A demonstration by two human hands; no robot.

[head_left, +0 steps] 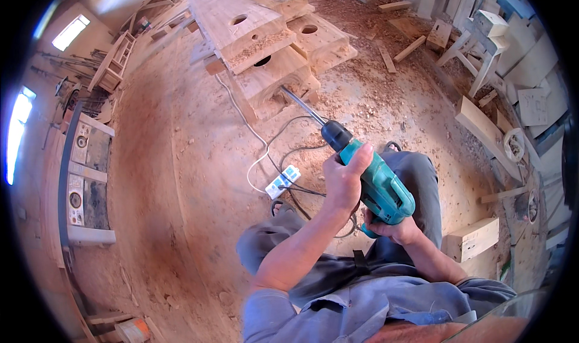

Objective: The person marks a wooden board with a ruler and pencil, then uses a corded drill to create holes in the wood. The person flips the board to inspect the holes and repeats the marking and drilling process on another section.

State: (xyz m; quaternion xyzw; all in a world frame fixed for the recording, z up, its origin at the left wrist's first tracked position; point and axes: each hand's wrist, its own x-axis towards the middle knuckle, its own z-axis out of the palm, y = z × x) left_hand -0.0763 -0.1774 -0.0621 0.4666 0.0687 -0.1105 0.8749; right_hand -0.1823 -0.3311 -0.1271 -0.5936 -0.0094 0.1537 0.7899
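Both my hands grip a teal power drill (pixel 387 191) with a black chuck. My left hand (pixel 345 180) wraps round the drill's front body just behind the chuck, thumb on top. Lower down, my right hand (pixel 395 227) closes round the rear handle, its fingers partly hidden by the tool. The long metal drill bit (pixel 304 106) points up and to the left. Its tip meets the near end of a thick wooden plank (pixel 274 78) low in a stack; whether it has entered the wood, I cannot tell. A wider plank (pixel 232 11) with a round hole lies above.
A white power strip (pixel 282 181) with black and white cables lies on the dusty floor before my knees. Wood shavings (pixel 368 102) spread right of the stack. A wooden block (pixel 473 239) sits by my right knee, and a long beam (pixel 487 137) lies farther right.
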